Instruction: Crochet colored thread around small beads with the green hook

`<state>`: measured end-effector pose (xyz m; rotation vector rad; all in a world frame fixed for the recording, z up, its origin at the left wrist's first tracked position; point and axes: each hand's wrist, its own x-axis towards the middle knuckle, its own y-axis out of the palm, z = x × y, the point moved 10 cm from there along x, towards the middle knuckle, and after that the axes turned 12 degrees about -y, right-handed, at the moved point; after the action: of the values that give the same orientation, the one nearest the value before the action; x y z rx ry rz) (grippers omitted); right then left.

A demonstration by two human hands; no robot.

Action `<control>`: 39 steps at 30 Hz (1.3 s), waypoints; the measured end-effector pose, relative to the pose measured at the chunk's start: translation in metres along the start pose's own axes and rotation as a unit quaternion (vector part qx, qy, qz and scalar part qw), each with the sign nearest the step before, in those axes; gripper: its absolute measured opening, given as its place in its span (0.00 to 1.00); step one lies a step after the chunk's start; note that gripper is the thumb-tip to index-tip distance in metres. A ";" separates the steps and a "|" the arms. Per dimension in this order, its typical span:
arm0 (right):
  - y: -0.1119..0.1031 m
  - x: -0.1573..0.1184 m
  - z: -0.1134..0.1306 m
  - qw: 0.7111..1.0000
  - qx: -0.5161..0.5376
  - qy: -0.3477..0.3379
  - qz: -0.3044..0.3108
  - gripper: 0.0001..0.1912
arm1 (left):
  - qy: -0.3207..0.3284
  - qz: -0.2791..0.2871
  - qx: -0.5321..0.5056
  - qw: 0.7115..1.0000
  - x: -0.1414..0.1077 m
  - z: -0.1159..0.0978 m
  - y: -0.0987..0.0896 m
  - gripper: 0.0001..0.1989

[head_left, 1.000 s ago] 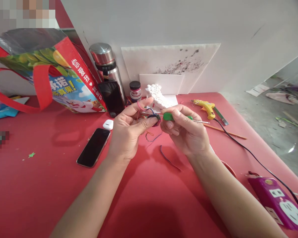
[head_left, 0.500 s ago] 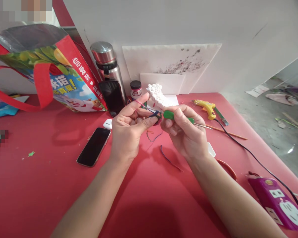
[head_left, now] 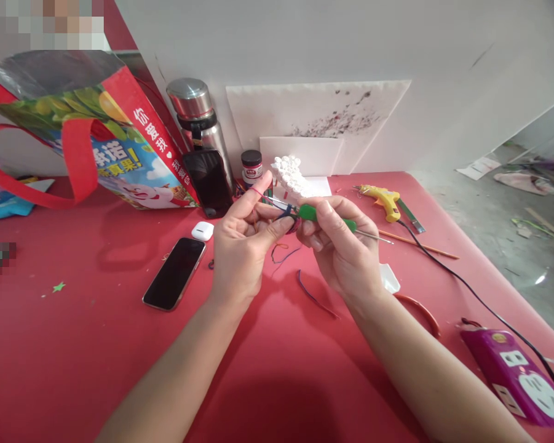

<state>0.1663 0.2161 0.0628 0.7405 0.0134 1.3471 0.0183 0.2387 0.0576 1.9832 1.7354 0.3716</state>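
My right hand (head_left: 345, 249) grips a crochet hook by its green handle (head_left: 308, 213); a thin metal end sticks out at each side. The left end of the hook reaches the small dark yarn piece (head_left: 296, 225), pinched between my left hand's (head_left: 242, 252) thumb and fingers. A strand of pinkish yarn (head_left: 260, 194) runs over my raised left index finger to the hook. Fingers partly hide the yarn piece. Orange and blue yarn tails (head_left: 283, 253) show below it. A loose dark purple yarn length (head_left: 312, 296) lies on the red table (head_left: 277, 369).
A phone (head_left: 174, 274) and white earbud case (head_left: 203, 231) lie left. Behind stand a printed bag (head_left: 124, 160), a steel flask (head_left: 191, 98), a black phone (head_left: 208, 184), a jar (head_left: 252, 165) and a white knobbly piece (head_left: 288, 172). Right are a yellow glue gun (head_left: 382, 202) and purple power strip (head_left: 516, 369).
Both hands have shifted slightly, my right hand a little to the left with the hook. More of the earbud case now shows beside my left hand.
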 end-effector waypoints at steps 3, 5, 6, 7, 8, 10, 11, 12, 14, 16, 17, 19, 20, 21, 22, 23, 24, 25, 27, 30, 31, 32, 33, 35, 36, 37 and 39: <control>0.002 -0.001 0.000 1.000 0.004 0.004 0.009 0.10 | -0.007 0.006 -0.010 1.000 0.000 0.000 0.000 0.26; 0.003 -0.001 -0.001 1.000 0.017 0.010 0.010 0.09 | -0.029 0.014 -0.019 0.999 0.002 0.005 0.000 0.26; 0.003 -0.001 -0.001 1.000 0.026 0.014 0.010 0.08 | -0.043 0.017 -0.025 0.999 0.002 0.007 0.001 0.25; 0.003 -0.001 -0.002 0.999 0.036 0.018 0.009 0.08 | -0.055 0.020 -0.031 0.998 0.002 0.010 0.001 0.25; 0.003 -0.002 -0.003 0.999 0.043 0.022 0.008 0.08 | -0.063 0.021 -0.035 0.997 0.003 0.011 0.001 0.24; 0.003 -0.001 -0.004 0.998 0.049 0.031 0.007 0.08 | -0.063 0.023 -0.034 0.997 0.002 0.010 0.002 0.24; 0.003 -0.001 -0.004 0.998 0.046 0.034 0.006 0.08 | -0.054 0.026 -0.026 0.998 0.002 0.008 0.003 0.25; 0.002 -0.001 -0.004 0.999 0.041 0.036 0.006 0.08 | -0.042 0.029 -0.014 0.999 0.001 0.004 0.005 0.25; 0.001 0.000 -0.004 0.999 0.032 0.036 0.006 0.09 | -0.012 0.029 0.018 0.999 -0.001 -0.003 0.006 0.24; 0.001 0.001 -0.004 0.999 0.024 0.035 0.008 0.09 | 0.014 0.021 0.052 0.998 -0.002 -0.010 0.006 0.23; 0.001 0.001 -0.004 0.999 0.020 0.036 0.010 0.10 | 0.024 0.016 0.065 0.997 -0.002 -0.012 0.005 0.23; 0.001 0.001 -0.005 0.999 0.012 0.037 0.012 0.11 | 0.033 0.014 0.078 0.996 -0.002 -0.014 0.005 0.24; 0.001 0.001 -0.004 0.999 0.011 0.036 0.012 0.11 | 0.034 0.017 0.080 0.996 -0.002 -0.014 0.005 0.24; 0.002 0.001 -0.004 0.999 0.013 0.034 0.011 0.11 | 0.034 0.020 0.077 0.996 -0.001 -0.014 0.005 0.25; 0.002 0.001 -0.003 0.999 0.017 0.031 0.010 0.10 | 0.031 0.023 0.072 0.997 0.000 -0.013 0.005 0.25; 0.002 0.001 -0.002 0.999 0.023 0.028 0.009 0.10 | 0.026 0.026 0.063 0.997 0.001 -0.011 0.005 0.25; 0.002 0.001 0.000 0.999 0.027 0.025 0.008 0.09 | 0.018 0.029 0.051 0.998 0.002 -0.009 0.005 0.26; 0.003 0.001 0.001 0.999 0.028 0.020 0.010 0.09 | 0.008 0.035 0.036 0.999 0.004 -0.006 0.005 0.26; 0.004 0.000 0.005 1.000 0.013 0.008 0.023 0.10 | -0.020 0.053 0.003 0.998 0.006 0.001 0.006 0.25; 0.005 0.001 0.009 0.999 -0.018 -0.012 0.048 0.11 | -0.044 0.066 -0.016 0.997 0.006 0.007 0.009 0.22; 0.005 0.001 0.010 0.999 -0.022 -0.017 0.047 0.11 | -0.039 0.059 -0.010 0.997 0.005 0.006 0.009 0.22; 0.003 0.002 0.010 0.999 -0.024 -0.021 0.040 0.11 | -0.029 0.048 -0.001 0.998 0.004 0.004 0.008 0.23; 0.001 0.002 0.010 0.999 -0.024 -0.023 0.028 0.11 | -0.017 0.036 0.010 0.999 0.003 0.001 0.007 0.24; -0.002 0.002 0.007 0.999 -0.028 -0.015 0.005 0.11 | 0.003 0.013 0.031 0.999 0.000 -0.003 0.005 0.26; -0.003 0.002 0.004 0.999 -0.031 -0.007 -0.002 0.12 | 0.008 0.005 0.039 0.999 0.000 -0.004 0.004 0.27; -0.004 0.002 0.002 0.999 -0.032 0.000 -0.005 0.13 | 0.009 0.000 0.044 0.999 0.000 -0.004 0.003 0.28; -0.004 0.002 -0.001 0.999 -0.031 0.011 -0.002 0.13 | 0.006 -0.004 0.050 0.999 0.001 -0.003 0.002 0.30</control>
<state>0.1700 0.2182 0.0611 0.6732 -0.0094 1.3462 0.0180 0.2398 0.0613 2.0466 1.8004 0.3004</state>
